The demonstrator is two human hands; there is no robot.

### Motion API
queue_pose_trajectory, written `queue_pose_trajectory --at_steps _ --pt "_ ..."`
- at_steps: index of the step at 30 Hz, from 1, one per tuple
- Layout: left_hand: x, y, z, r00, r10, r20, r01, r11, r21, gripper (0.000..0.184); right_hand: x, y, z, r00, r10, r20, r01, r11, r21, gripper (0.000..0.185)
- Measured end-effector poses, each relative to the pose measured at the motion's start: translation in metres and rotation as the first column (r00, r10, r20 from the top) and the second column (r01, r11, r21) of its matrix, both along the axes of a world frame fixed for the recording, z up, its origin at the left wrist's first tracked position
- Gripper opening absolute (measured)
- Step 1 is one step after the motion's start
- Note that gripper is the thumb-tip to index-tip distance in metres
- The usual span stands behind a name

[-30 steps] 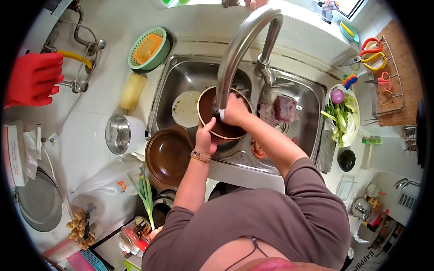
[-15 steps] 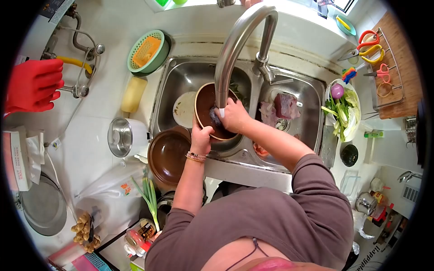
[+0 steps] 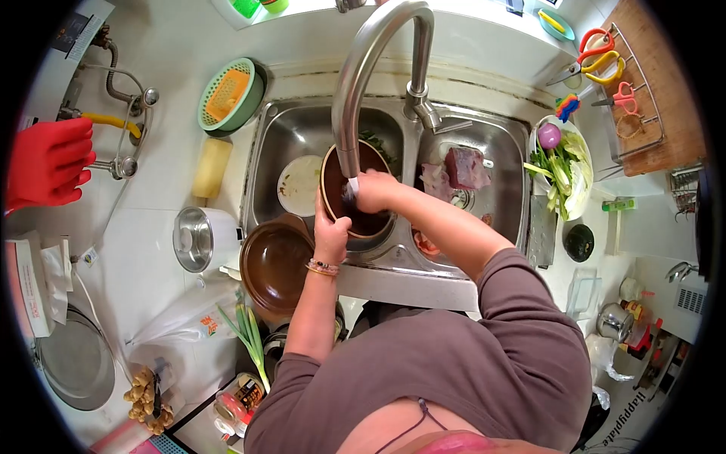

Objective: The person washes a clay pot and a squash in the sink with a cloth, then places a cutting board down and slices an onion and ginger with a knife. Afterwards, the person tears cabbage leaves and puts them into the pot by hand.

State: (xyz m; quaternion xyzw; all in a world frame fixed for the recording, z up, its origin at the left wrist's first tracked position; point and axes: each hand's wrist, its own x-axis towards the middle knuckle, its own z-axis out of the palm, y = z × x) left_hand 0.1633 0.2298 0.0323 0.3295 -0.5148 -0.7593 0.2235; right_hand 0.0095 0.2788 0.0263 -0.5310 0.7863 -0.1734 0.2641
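Observation:
A brown pot with a pale rim (image 3: 368, 223) is held tilted over the left sink basin (image 3: 291, 125), below the steel faucet (image 3: 349, 98). My left hand (image 3: 330, 236) grips its near left side, thumb over the rim. Inside the pot, my right hand (image 3: 376, 192) is closed on a dark scrubber (image 3: 349, 198), pressed to the inner wall; part of the scrubber is hidden. A white round board or plate (image 3: 299, 185) with small dark bits lies in the basin to the left. On the counter beside my left wrist stands a larger brown bowl (image 3: 277, 266).
Raw meat (image 3: 466, 168) lies in the right basin. Greens and an onion fill a white bowl (image 3: 581, 193) further right. A green basket (image 3: 244, 113), a yellow bottle (image 3: 212, 168) and a metal pot (image 3: 193, 239) stand left. Scissors (image 3: 605, 66) hang at the right.
The view has shifted, moving the sink slightly left in the frame. The pot has tilted, and my right hand has moved within it, still with the scrubber.

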Motion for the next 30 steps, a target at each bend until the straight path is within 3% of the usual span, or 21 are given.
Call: queue_pose_trajectory --at_steps 2,5,9,12,13,16,17,18,19,20,22,23,24,25,26,27,28,30 --pt "-0.004 0.004 0.000 0.998 0.044 0.042 -0.047 0.996 0.082 0.078 0.003 0.012 0.022 0.928 0.113 -0.356 -0.133 0.991 -0.032 0.017" --pt "-0.002 -0.001 0.018 0.998 0.010 0.054 -0.025 0.955 0.296 0.060 -0.005 0.021 -0.010 0.874 0.006 -0.486 -0.230 0.886 -0.402 0.016" --pt "0.011 -0.019 -0.001 0.990 -0.109 0.092 0.035 0.809 0.587 0.048 -0.009 0.014 -0.008 0.952 0.302 -0.044 -0.289 0.848 -0.443 0.026" --pt "0.003 -0.008 -0.006 1.000 -0.004 0.030 -0.018 0.727 0.686 0.055 -0.021 0.037 0.016 0.961 0.278 0.002 -0.261 0.903 -0.341 0.030" --pt "0.002 -0.006 -0.002 0.999 -0.003 0.044 -0.024 0.812 0.583 0.055 -0.028 0.054 0.024 0.985 0.163 -0.055 -0.172 0.910 -0.377 0.031" --pt "0.004 0.001 0.022 0.994 0.034 0.102 -0.056 0.973 0.223 0.052 -0.047 0.114 0.027 0.964 -0.264 -0.039 0.244 0.931 -0.272 0.036" --pt "0.004 -0.001 0.027 0.993 0.013 0.114 -0.040 0.970 0.242 0.056 -0.052 0.136 0.013 0.930 -0.368 0.001 0.364 0.918 -0.158 0.040" --pt "0.007 0.000 0.028 0.990 0.026 0.136 -0.059 0.969 0.240 0.056 -0.053 0.156 -0.003 0.916 -0.398 -0.053 0.398 0.917 -0.016 0.044" --pt "0.007 0.000 0.029 0.987 0.035 0.154 -0.071 0.970 0.234 0.056 -0.047 0.163 0.009 0.912 -0.404 -0.072 0.408 0.871 0.273 0.049" --pt "0.004 0.000 0.030 0.985 0.041 0.166 -0.079 0.971 0.227 0.056 -0.037 0.172 0.003 0.923 -0.335 -0.187 0.379 0.874 0.305 0.056" --pt "0.000 0.008 0.031 0.991 0.101 0.088 -0.117 0.973 0.199 0.055 -0.037 0.170 -0.040 0.937 -0.343 0.072 0.349 0.932 -0.102 0.063" --pt "-0.001 0.012 0.024 0.990 0.131 0.050 -0.138 0.971 0.197 0.055 -0.031 0.153 -0.040 0.841 -0.414 0.349 0.493 0.852 -0.176 0.063" --pt "-0.001 0.016 0.014 0.987 0.158 0.012 -0.157 0.968 0.194 0.055 -0.028 0.131 -0.055 0.642 -0.412 0.647 0.619 0.777 -0.118 0.063" --pt "-0.002 0.020 -0.001 0.975 0.192 -0.116 -0.166 0.965 0.203 0.058 -0.014 0.109 -0.060 0.416 -0.371 0.830 0.747 0.660 -0.079 0.068" --pt "-0.006 0.023 0.000 0.963 0.219 -0.157 -0.183 0.959 0.216 0.059 -0.001 0.088 -0.054 0.208 -0.439 0.874 0.793 0.598 0.112 0.070" --pt "-0.010 0.026 0.001 0.950 0.243 -0.197 -0.197 0.953 0.228 0.060 0.005 0.068 -0.103 0.031 -0.245 0.969 0.777 0.615 0.131 0.063" --pt "-0.013 0.028 0.002 0.934 0.269 -0.235 -0.212 0.947 0.242 0.061 0.027 0.056 -0.051 -0.254 -0.176 0.951 0.783 0.540 0.309 0.048" --pt "-0.017 0.027 0.007 0.943 0.270 -0.197 -0.268 0.963 0.038 0.064 0.054 0.024 -0.063 -0.329 0.031 0.944 0.876 0.384 0.292 0.032"
